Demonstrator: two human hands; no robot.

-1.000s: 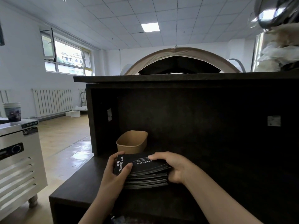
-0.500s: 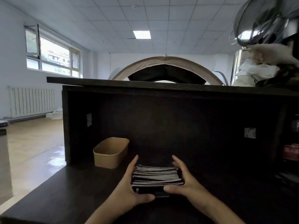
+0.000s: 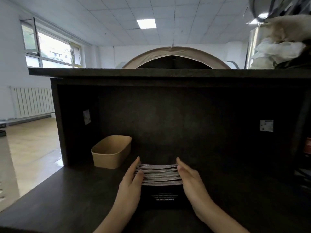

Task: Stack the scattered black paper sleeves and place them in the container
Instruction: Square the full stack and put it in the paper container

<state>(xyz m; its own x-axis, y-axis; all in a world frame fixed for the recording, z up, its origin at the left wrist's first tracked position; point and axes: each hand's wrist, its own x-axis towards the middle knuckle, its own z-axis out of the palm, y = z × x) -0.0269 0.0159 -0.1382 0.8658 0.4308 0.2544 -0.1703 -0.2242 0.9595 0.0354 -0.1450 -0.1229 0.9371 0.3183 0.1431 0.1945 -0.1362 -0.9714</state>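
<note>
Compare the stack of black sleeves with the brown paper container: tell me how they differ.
The stack of black sleeves is dark with pale edges; the brown paper container is plain tan. The stack is pressed between the left hand and right hand; the container stands untouched, to the left and further back. Both rest on the dark counter.

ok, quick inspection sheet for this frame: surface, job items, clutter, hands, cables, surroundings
Surface: dark counter with a dark back panel and an overhanging shelf above.
Job's things: stack of black paper sleeves stands on edge on the counter, white edges up, print on the near face; brown paper container sits apart to its left, no sleeves visible inside.
Clutter: two small white stickers on the back panel; dim items at the far right edge, unclear.
Hands: left hand and right hand press flat against the stack's two sides, fingers straight.
Cables: nothing seen.
Surroundings: window, radiator, tent arch behind, metal vessels and white bags on the shelf.
</note>
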